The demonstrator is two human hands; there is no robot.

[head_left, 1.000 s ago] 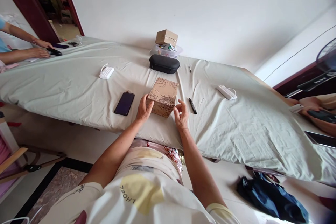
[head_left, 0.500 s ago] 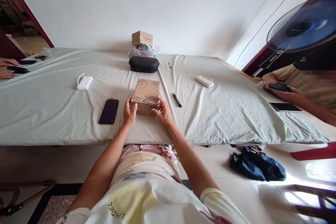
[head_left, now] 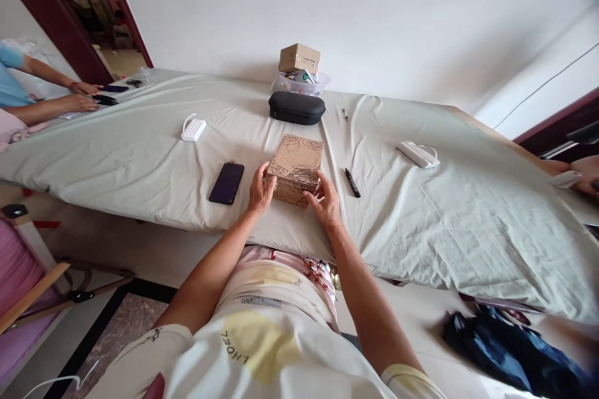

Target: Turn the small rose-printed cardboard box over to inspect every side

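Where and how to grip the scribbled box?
Probably by its left and right side walls, one hand from each side, palms facing. The box appears to sit on the cloth, with flat opposite walls to press on. The phone and marker lie apart from it, leaving room; the left hand and right hand are at those sides.

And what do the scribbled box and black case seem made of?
Scribbled box: likely matte cardboard, from its brown faces and straight edges. Black case: perhaps a stiff, dull shell, given its smooth rounded form; fabric or plastic is unclear.
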